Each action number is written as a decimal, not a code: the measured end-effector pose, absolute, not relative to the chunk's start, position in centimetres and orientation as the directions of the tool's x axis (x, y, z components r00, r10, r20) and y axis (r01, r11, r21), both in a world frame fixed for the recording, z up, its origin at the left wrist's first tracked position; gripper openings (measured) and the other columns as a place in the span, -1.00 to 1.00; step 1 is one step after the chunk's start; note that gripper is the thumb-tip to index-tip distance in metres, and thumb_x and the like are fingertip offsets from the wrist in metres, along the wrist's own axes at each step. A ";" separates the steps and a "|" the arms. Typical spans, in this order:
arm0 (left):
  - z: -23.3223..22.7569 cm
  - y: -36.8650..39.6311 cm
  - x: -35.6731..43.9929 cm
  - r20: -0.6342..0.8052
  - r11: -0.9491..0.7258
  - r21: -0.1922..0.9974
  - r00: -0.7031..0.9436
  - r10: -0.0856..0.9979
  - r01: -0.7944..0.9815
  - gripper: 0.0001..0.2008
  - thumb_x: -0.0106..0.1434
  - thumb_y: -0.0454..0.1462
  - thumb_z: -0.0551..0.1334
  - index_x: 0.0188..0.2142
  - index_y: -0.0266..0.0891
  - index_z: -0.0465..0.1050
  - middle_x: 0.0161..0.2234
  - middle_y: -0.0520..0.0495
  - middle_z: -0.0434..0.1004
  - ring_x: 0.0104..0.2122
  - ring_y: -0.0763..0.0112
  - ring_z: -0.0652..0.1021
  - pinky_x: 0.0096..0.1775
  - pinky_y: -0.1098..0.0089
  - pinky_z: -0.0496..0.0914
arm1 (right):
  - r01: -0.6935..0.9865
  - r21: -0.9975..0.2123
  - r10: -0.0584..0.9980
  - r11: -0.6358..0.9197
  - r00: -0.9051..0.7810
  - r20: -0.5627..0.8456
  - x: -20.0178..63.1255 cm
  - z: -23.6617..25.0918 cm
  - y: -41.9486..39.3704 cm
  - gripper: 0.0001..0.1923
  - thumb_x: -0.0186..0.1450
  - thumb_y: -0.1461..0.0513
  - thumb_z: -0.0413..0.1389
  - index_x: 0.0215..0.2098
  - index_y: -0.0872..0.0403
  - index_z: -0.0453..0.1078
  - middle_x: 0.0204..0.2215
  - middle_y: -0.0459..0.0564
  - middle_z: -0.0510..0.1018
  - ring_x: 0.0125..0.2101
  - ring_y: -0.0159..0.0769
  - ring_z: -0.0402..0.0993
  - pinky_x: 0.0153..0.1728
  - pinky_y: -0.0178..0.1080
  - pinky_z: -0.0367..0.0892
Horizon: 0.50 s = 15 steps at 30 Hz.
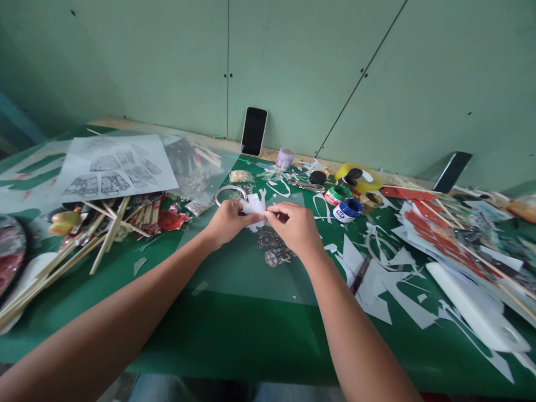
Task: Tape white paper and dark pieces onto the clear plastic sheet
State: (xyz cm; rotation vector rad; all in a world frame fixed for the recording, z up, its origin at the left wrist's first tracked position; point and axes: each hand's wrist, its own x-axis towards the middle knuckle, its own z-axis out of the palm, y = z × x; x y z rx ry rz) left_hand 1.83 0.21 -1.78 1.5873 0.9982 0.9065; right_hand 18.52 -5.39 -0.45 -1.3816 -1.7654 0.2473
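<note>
My left hand [228, 219] and my right hand [293, 225] meet over the middle of the green table [234, 324]. Both pinch a small white piece of paper [254, 205] between their fingertips, the left on its left side, the right on its right edge. Just below the hands lie two small dark patterned cut-outs [274, 248] on a clear plastic sheet [251, 273]. A metal ring [230, 192] lies just behind my left hand.
Bamboo sticks [98, 229] pile at the left under a printed pattern sheet [117, 167]. White paper scraps [377, 279] spread to the right. Paint pots [347, 209], a yellow tape roll [364, 178] and a phone [253, 131] leaning on the wall stand behind.
</note>
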 end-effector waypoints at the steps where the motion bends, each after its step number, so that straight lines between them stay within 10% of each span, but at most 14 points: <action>1: -1.7 0.2 1.8 0.083 -0.164 0.969 0.383 0.920 0.184 -0.61 -0.12 -0.12 0.44 -0.68 -0.28 0.29 -0.68 0.11 0.20 -0.61 0.56 0.23 -0.55 0.46 0.08 | 0.695 -0.615 0.867 0.372 -0.024 0.498 18.5 -0.4 -5.4 -0.84 0.22 0.24 0.10 -0.41 0.06 0.54 -0.46 0.00 0.57 -0.45 -0.30 0.43 -0.39 -0.27 0.31; 15: -1.7 0.2 1.8 0.078 -0.130 0.984 0.371 0.926 0.118 -0.68 -0.16 -0.15 0.47 -0.62 -0.28 0.40 -0.68 0.08 0.31 -0.57 0.45 0.38 -0.54 0.44 0.20 | 0.663 -0.661 0.898 0.351 -0.038 0.439 19.0 -0.3 -5.5 -0.80 0.24 0.18 0.09 -0.38 0.05 0.55 -0.41 0.01 0.59 -0.48 -0.32 0.40 -0.46 -0.28 0.27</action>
